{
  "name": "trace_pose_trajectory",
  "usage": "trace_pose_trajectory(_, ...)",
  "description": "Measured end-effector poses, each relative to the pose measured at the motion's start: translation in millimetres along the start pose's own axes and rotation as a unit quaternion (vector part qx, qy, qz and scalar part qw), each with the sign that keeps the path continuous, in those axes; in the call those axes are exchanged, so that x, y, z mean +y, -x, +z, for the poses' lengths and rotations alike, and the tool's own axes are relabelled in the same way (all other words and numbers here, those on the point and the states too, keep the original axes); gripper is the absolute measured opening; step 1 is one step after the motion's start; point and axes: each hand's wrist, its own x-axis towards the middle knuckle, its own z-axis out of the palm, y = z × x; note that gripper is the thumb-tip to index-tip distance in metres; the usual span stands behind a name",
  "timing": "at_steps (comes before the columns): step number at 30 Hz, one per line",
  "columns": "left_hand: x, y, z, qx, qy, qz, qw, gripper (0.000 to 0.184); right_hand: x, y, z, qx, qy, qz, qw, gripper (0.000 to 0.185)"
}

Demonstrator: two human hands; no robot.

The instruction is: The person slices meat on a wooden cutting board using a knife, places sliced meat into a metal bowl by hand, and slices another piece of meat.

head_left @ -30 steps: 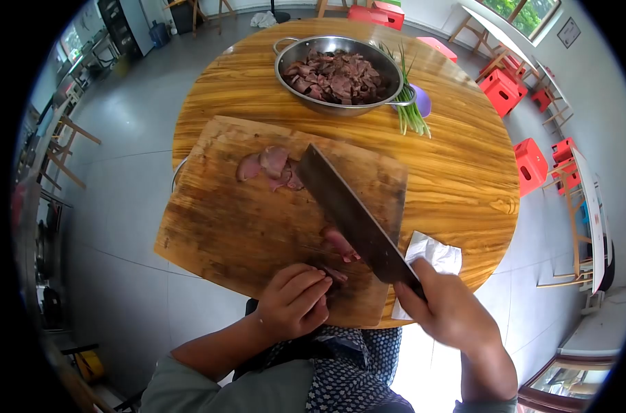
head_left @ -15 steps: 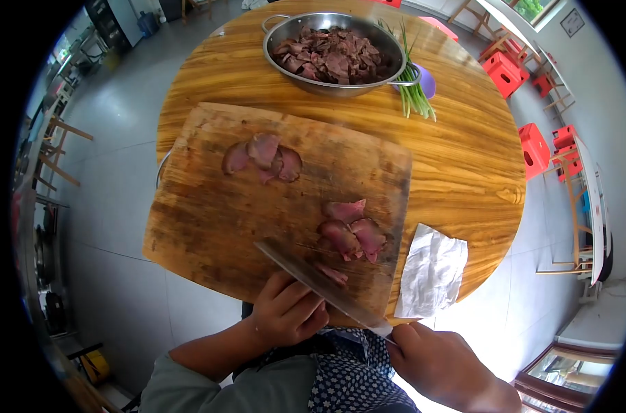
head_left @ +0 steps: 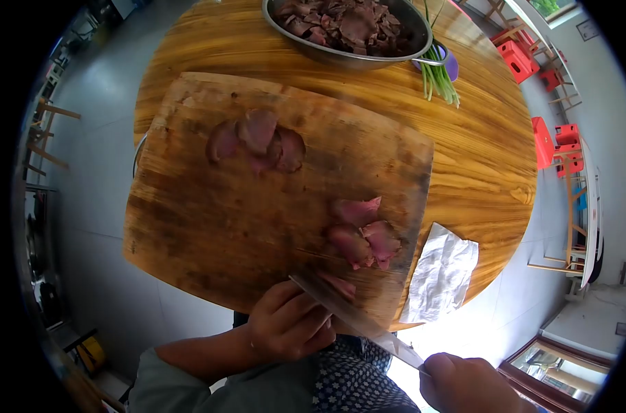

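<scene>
My right hand (head_left: 472, 385) grips the handle of a wide-bladed kitchen knife (head_left: 358, 318), whose blade slants up and left over the near edge of a wooden cutting board (head_left: 237, 220). Against the blade's left side are the curled fingers of my left hand (head_left: 289, 323); what they press on is hidden. Just beyond the blade lies a thin slice of meat (head_left: 339, 283). A cluster of pink meat slices (head_left: 364, 241) rests on the board's right part. Other brownish-pink slices (head_left: 259, 134) lie overlapping toward its far left.
A metal bowl (head_left: 340, 59) heaped with dark meat pieces (head_left: 361, 27) stands at the table's far side. Beside it are green onions (head_left: 438, 82) and a purple object (head_left: 452, 67). A white cloth (head_left: 442, 275) lies right of the board. Red stools (head_left: 516, 60) stand beyond the round table (head_left: 495, 151).
The camera view has shifted, so the bowl sits higher in it. Both hands and the knife appear farther right, with the knife tip lower. The meat clusters keep their places on the board.
</scene>
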Motion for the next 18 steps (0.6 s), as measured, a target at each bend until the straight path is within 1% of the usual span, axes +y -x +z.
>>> trace_pose_trajectory(3,-1,0,0,0.004,0.020,-0.003,1.000,0.029,-6,-31,-14,-0.001,-0.028,-0.015,0.999,0.014)
trace_pose_trajectory(5,-1,2,1,-0.006,0.045,-0.025,0.999,0.031,-10,-53,-22,0.004,-0.037,-0.031,0.999,0.015)
trace_pose_trajectory(8,1,-7,-6,-0.019,0.023,-0.009,1.000,0.029,-11,-65,-22,0.034,-0.056,-0.085,0.994,0.015)
trace_pose_trajectory(9,2,-5,-4,-0.018,0.023,-0.008,1.000,0.029,-10,-60,-21,0.035,-0.055,-0.084,0.994,0.015)
trace_pose_trajectory(12,0,2,0,-0.029,0.041,-0.025,0.998,0.026,-11,-40,-13,0.015,-0.023,-0.020,0.999,0.010)
trace_pose_trajectory(14,-1,0,0,-0.018,0.021,0.012,1.000,0.022,-5,-31,-15,-0.001,-0.026,-0.017,1.000,0.011)
trace_pose_trajectory(17,-2,-6,-1,-0.019,0.051,0.003,0.999,0.019,-5,-33,-16,-0.025,-0.036,0.000,0.999,0.011)
trace_pose_trajectory(18,-1,-9,-3,-0.019,0.053,0.002,0.998,0.019,-6,-42,-16,-0.015,-0.033,-0.011,0.999,0.011)
